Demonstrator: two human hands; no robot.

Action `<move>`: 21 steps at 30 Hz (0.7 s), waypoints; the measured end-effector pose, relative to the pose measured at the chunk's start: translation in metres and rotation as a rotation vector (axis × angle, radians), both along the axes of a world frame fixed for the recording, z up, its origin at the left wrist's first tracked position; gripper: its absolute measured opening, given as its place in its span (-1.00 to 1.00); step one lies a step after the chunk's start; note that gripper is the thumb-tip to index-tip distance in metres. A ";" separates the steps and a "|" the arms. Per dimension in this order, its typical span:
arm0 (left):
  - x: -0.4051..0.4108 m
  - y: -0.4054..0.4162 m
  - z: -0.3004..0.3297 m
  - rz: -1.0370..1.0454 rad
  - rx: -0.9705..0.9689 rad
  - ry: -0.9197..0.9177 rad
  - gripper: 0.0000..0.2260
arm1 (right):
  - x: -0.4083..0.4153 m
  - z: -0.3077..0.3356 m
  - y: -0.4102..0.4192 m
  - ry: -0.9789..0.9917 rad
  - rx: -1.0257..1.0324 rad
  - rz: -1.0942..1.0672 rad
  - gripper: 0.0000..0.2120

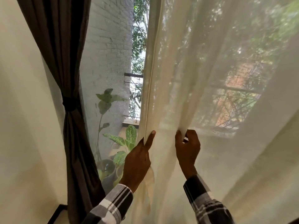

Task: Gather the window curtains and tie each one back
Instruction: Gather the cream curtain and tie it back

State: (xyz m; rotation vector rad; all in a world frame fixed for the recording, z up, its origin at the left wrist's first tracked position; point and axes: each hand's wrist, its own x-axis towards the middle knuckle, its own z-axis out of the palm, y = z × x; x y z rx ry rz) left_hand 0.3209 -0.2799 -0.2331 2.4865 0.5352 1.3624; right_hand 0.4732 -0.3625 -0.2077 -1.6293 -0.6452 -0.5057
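A sheer cream curtain (pixel 202 78) hangs over the right part of the window. My left hand (pixel 139 160) grips its hemmed left edge, thumb on the front and fingers hidden behind the fabric. A little to the right, my right hand (pixel 187 147) pinches a fold of the same sheer curtain between thumb and curled fingers. At the left, a dark brown curtain (pixel 61 46) hangs gathered against the wall, cinched at mid-height by a dark tieback (pixel 70 103).
Between the two curtains the window shows a white brick wall (pixel 110 54), a balcony railing (pixel 134 94) and potted leafy plants (pixel 119 147). A cream room wall (pixel 24 110) fills the left side. A dark floor edge (pixel 56 212) lies at the bottom left.
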 end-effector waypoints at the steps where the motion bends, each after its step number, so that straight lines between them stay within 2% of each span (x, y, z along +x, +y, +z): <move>1: 0.001 0.002 -0.002 0.005 -0.002 0.005 -0.18 | 0.001 -0.003 0.000 -0.047 -0.023 0.014 -0.94; 3: 0.006 0.008 -0.006 0.010 0.003 -0.018 -0.30 | -0.005 -0.009 -0.001 -0.106 -0.074 0.073 -0.94; 6: 0.018 0.015 -0.012 0.000 0.014 -0.049 -0.55 | -0.016 -0.025 -0.002 -0.076 -0.125 0.121 -0.94; 8: 0.025 0.014 -0.013 -0.007 0.010 -0.015 -0.61 | -0.023 -0.040 -0.004 -0.060 -0.157 0.121 -0.93; 12: 0.037 0.003 -0.010 -0.037 0.021 0.041 -0.66 | -0.028 -0.064 -0.007 -0.008 -0.184 0.102 -0.79; 15: 0.044 -0.008 -0.008 -0.097 -0.038 0.029 -0.70 | -0.031 -0.073 -0.010 0.016 -0.190 0.104 -0.73; 18: 0.050 -0.020 -0.005 -0.152 -0.167 0.004 -0.62 | -0.036 -0.078 -0.016 0.053 -0.170 0.132 -0.83; 21: 0.053 -0.026 -0.003 -0.146 -0.210 0.012 -0.51 | -0.039 -0.081 -0.023 0.031 -0.189 0.145 -0.93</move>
